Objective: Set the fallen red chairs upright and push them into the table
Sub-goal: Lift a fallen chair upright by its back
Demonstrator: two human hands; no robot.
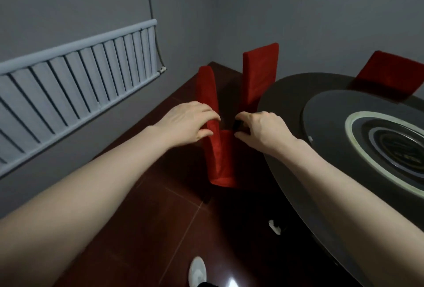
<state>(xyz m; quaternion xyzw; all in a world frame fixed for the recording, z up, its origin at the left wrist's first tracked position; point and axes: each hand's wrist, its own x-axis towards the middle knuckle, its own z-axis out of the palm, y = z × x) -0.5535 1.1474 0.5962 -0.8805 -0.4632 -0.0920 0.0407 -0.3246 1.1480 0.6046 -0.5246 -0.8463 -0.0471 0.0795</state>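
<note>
Both arms reach out over the dark red floor (160, 195) toward the nearest red chair (219, 156), which stands between the grey wall with its long radiator (75, 75) on the left and the round dark table (286, 94) on the right. The chair looks upright now, its back seen edge-on and its seat turned toward the table, though its legs are lost in shadow.

The left hand (187, 123) lies on the chair back, fingers curled over the edge and thumb pressed against the red cloth, so it is gripping the back. The right hand (259, 129) is just beside it, fingers bent around something dark at the table side of the chair. Whether that is part of the frame I cannot tell, and I cannot say it has a firm hold.

Farther off, a second red chair (260, 75) stands close against the table's far-left rim, and a third (387, 75) shows beyond the table on the right. The table carries a round glass turntable (325, 112).

My guess is that lifting is done for this chair and pushing in is the step in hand. The next move calls for an even shove from both hands toward the table, keeping the chair square so the seat slides beneath the rim rather than knocking it. A white shoe (197, 270) sits near, behind the chair.
</note>
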